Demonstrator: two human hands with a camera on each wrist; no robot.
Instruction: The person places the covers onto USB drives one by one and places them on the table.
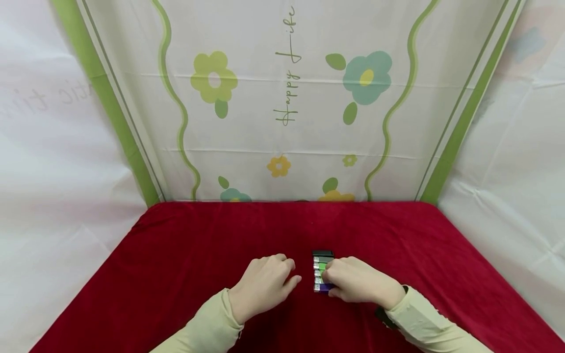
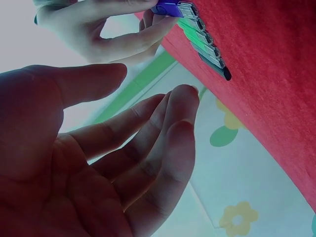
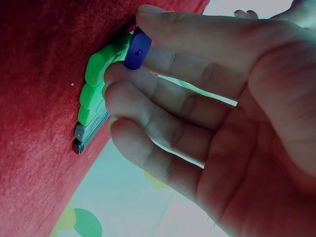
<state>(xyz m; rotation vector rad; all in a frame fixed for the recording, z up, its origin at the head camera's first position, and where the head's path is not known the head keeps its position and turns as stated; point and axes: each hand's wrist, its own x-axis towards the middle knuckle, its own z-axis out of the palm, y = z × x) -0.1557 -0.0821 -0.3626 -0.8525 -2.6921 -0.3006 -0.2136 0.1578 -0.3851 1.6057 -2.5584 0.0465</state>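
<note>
Several lighters lie side by side in a row on the red cloth, their metal tops to the left in the head view. The black lighter (image 1: 323, 253) is at the far end, followed by a grey lighter (image 1: 325, 260) and green lighters (image 3: 94, 69). Nearest me is the purple lighter (image 3: 137, 49), which my right hand (image 1: 355, 279) pinches between thumb and fingers. Its other fingers reach over the green ones and partly hide them in the head view. My left hand (image 1: 265, 284) hovers left of the row, fingers loosely bent, holding nothing.
Red cloth (image 1: 212, 235) covers the table, which ends at a flowered white curtain (image 1: 282, 142) at the back. White curtains also hang at the left and right sides. A dark band (image 1: 386, 318) shows at my right wrist.
</note>
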